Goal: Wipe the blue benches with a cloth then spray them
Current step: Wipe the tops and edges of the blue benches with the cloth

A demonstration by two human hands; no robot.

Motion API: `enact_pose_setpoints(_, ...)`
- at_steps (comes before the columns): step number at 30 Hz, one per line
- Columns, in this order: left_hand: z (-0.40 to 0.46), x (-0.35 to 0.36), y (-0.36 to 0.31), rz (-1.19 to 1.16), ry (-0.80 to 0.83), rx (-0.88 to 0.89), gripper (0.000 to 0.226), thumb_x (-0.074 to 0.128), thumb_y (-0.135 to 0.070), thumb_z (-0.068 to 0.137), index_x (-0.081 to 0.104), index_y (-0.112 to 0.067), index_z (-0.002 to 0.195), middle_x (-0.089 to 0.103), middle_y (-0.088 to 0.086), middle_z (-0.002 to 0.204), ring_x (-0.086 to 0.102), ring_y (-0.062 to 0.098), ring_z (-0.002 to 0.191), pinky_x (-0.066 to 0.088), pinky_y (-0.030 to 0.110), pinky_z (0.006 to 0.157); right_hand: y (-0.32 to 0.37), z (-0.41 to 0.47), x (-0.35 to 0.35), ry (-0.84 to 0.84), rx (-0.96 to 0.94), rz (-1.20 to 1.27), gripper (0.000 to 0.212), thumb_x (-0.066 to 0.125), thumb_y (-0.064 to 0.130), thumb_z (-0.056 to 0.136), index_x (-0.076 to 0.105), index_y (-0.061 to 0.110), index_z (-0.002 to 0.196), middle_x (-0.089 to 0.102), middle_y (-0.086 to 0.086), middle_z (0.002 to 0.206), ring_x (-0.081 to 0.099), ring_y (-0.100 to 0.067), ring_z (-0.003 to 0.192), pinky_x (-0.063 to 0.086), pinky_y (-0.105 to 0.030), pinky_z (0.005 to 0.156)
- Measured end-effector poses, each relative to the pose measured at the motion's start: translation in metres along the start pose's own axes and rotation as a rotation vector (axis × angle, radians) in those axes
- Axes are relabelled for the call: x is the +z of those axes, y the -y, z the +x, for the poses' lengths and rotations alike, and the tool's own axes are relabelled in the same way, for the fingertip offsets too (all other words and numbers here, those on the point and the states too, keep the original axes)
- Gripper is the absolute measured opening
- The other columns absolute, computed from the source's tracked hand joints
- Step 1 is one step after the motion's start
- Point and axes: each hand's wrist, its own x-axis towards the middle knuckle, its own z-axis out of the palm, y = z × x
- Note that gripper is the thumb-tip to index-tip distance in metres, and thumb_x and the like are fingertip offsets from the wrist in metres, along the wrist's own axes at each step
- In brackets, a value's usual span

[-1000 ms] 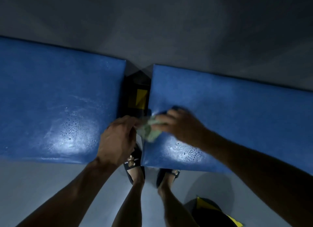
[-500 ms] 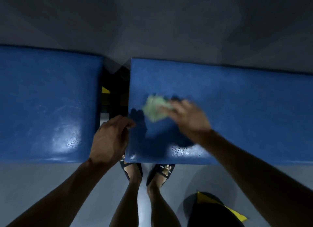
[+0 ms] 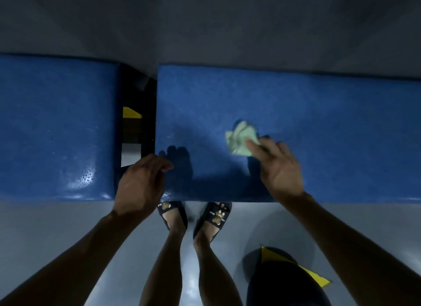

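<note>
Since the earlier frame the cloth (image 3: 242, 138) and the right hand (image 3: 279, 166) have slid rightward, away from the near left corner of the right bench (image 3: 319, 105) toward its middle, and the wet patch near the front edge there is gone. Pale green and crumpled, the cloth lies on the blue top just ahead of the right hand; the fingers (image 3: 255, 147) are stretched out and slightly spread, their tips laid over the cloth's near right part and pressing it down, while most of it bunches out beyond them to the left and far side. Whether the thumb touches the cloth I cannot tell. At the near left corner of the same bench the left hand (image 3: 142, 183) sits with its fingers loosely curled together and holding nothing, the fingertips touching the bench top. Across a dark gap, the left bench (image 3: 57, 123) carries water droplets (image 3: 87, 176) near its front right corner. Below the benches, two feet in dark slippers (image 3: 215, 215) stand on the grey floor (image 3: 45, 219).
</note>
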Motion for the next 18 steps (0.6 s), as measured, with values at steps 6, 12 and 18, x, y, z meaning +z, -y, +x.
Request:
enact_pose_setpoints(6,-0.022,0.005,-0.001,0.022,0.02,-0.018,0.023,0.044,-0.014,0.091,0.064,-0.021,0.1,0.063,-0.005,0.098,0.058,0.007,0.083,0.05,0.023,0.071,0.118,-0.045,0.023,-0.007,0.299,0.256,0.07,0.059,-0.004,0.079,0.048,0.023,0.143,0.054,-0.002,0.13,0.053,-0.023,0.104,0.054,-0.033,0.077)
enact_pose_setpoints(12,-0.044,-0.001,0.001,0.02,0.033,-0.037,0.021,0.044,-0.017,0.093,0.064,-0.018,0.1,0.059,-0.006,0.099,0.056,0.008,0.082,0.043,0.013,0.068,0.076,-0.062,0.012,0.154,-0.051,0.119,0.06,0.053,0.015,0.081,0.051,0.031,0.139,0.057,0.003,0.126,0.059,-0.025,0.095,0.053,-0.033,0.065)
enact_pose_setpoints(18,-0.052,-0.006,0.021,-0.005,0.007,-0.109,0.021,0.053,-0.003,0.095,0.068,-0.014,0.104,0.065,-0.002,0.104,0.062,0.014,0.088,0.051,0.026,0.072,0.014,-0.068,0.0,-0.053,0.624,0.092,0.05,0.052,0.012,0.093,0.046,0.021,0.142,0.047,-0.012,0.129,0.054,-0.041,0.096,0.05,-0.045,0.076)
